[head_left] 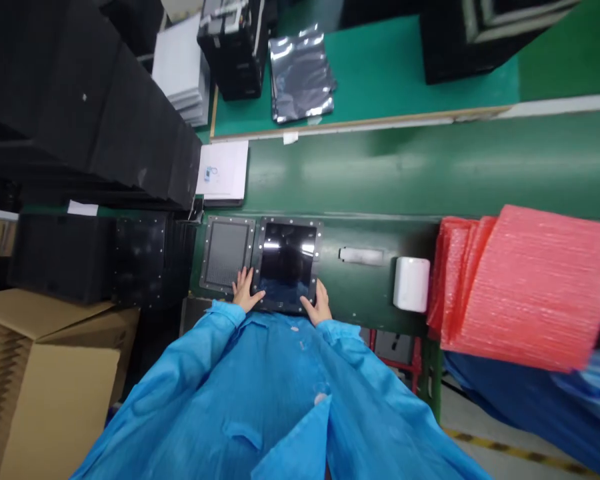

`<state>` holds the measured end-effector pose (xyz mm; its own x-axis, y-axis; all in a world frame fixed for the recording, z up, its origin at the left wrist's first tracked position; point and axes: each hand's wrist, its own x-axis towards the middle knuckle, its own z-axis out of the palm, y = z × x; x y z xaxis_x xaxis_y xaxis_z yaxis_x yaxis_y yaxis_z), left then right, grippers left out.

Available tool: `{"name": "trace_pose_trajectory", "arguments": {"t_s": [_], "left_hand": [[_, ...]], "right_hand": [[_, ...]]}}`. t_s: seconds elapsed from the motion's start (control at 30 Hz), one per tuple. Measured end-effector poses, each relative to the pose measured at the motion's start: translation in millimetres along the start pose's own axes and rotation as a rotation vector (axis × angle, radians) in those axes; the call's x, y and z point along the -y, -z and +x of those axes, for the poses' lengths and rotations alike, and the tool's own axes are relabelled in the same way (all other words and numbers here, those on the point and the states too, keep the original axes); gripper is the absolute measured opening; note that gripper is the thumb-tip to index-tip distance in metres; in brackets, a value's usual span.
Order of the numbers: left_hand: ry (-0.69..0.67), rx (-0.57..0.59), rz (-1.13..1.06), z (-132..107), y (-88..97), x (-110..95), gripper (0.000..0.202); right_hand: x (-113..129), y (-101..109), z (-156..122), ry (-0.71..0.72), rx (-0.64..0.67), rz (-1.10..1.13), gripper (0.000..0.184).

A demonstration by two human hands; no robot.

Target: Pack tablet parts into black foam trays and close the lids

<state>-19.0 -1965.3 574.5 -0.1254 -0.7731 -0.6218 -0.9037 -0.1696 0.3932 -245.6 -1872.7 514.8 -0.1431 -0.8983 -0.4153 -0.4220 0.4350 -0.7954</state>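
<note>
Head cam — left hand (247, 293) and right hand (319, 305) flank a dark-screened unit (287, 263), thumbs on it, can't tell if they're gripping — mesh panel (226, 253) beside the left.

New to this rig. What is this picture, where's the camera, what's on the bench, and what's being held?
There's no robot: these are a person's bare left hand and right hand, below blue sleeves. The single view comes from a camera worn on the head, looking forward and down.

The hands touch a dark-screened panel at either side near its lower edge, thumbs over its front; how firmly they grip isn't clear. On the green bench, a gray-framed panel lies to its left. To its right are a flat pale strip, a white box-shaped item and red wrapping sheets.
</note>
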Motion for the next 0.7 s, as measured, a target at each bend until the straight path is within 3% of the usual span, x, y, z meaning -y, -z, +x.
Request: {"name": "trace_pose_trajectory", "arguments": {"t_s": [0.1,0.2,0.27,0.33,0.47,0.57,0.63,0.7], "left_hand": [[-0.018,-0.09,-0.027,49,33.5,-40,0.077],[0.015,-0.139,-0.081,95,59.6,-80,0.056],[0.031,-0.167,-0.112,110,62.8,-94,0.049],[0.009,-0.213,-0.119,115,58.8,-99,0.045],[0.014,-0.264,-0.091,111,56.3,-103,0.046],[-0.027,-0.271,0.05,88,54.8,-99,0.056],[-0.284,-0.224,0.241,57,42.3,-84,0.06],[-0.655,-0.087,0.449,22,19.8,-60,0.058]], "right_hand": [[23,23,58,0.068,-0.028,0.091,0.085],[48,47,123,0.065,-0.142,0.224,0.072],[57,55,150,0.051,-0.205,0.29,0.06],[59,57,159,0.055,-0.244,0.315,0.049],[56,57,159,0.134,-0.277,0.328,0.042],[56,58,163,0.151,-0.278,0.25,0.046],[59,58,165,0.174,-0.329,0.116,0.047],[63,58,164,0.26,-0.407,-0.057,0.046]]}}
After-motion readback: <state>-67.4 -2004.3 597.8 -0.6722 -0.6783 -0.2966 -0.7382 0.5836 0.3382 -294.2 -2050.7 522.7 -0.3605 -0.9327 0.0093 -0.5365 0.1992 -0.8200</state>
